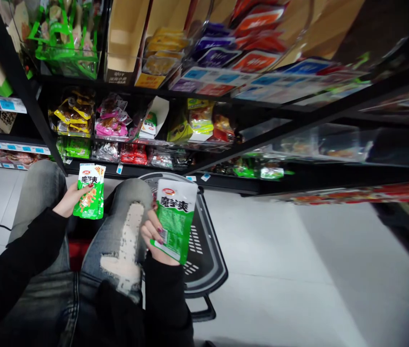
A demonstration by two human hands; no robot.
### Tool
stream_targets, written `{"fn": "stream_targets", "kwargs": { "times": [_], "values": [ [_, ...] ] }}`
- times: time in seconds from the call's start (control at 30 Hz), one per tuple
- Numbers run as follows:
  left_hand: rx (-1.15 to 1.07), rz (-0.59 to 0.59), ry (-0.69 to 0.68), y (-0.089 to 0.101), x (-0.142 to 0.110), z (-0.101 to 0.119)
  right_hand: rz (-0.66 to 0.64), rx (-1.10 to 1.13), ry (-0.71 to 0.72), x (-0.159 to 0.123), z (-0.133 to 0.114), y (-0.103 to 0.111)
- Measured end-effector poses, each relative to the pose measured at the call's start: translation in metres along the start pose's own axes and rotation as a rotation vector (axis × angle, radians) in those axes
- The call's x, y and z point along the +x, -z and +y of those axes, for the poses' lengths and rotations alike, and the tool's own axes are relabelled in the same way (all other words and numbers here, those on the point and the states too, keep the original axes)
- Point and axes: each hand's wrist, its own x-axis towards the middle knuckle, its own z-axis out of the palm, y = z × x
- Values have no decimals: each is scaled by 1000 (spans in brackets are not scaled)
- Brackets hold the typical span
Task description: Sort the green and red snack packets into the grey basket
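Holding, left: left hand [70, 198] at 9 o'clock, thumb across the front, fingers clamped on green-and-white packets [89, 196] (a second edge shows behind the front one).
Holding, right: right hand [153, 235] at 7 o'clock, fingers clamped on a single packet [176, 217] of matching colours, its top just past 12 o'clock.
Basket: black basket [207, 253] at 6 o'clock on the pale floor [272, 260], partly hidden by the single packet.
Knees: jeans [115, 231] between the hands, torn at the right knee.
Shelves: pink bags [111, 126] at 10 o'clock; purple pouches [216, 55] at 12; red pouches [257, 46] at 1 (blurred).
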Motion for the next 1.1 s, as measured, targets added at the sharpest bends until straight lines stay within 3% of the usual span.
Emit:
{"fn": "stream_targets", "kwargs": {
  "times": [0.1,0.17,0.23,0.3,0.4,0.5,0.6,0.7,0.77,0.83,0.9,1.0,1.1],
  "values": [
    [-4,8,3,-1,-1,1,501,-572,337,-6,-14,39],
    [-3,9,6,-1,-1,1,722,-966,394,-10,-21,73],
    [0,5,13,-2,-1,1,756,-1198,289,-10,-21,103],
    [9,9,23,-3,-1,1,702,-1294,193,-3,-13,123],
    [18,10,38,-6,-2,1,636,-1303,173,25,-1,129],
    [15,-6,29,-7,-3,1,642,-1285,237,55,1,109],
    [20,-8,8,-7,-4,1,611,-1258,346,66,-1,62],
    [45,-10,-22,-6,-3,0,390,-1222,375,58,11,-3],
    [66,-14,-57,-5,-1,-1,131,-1194,271,51,28,-42],
    [79,-15,-89,-5,0,-3,25,-1184,189,50,46,-66],
    [70,-10,-100,-6,0,-5,-22,-1155,141,52,59,-74],
    [10,-5,-72,-7,0,-6,-58,-1056,103,58,69,-66],
    [-45,-8,-49,-8,0,-7,28,-980,96,60,69,-52]
  ]
}}
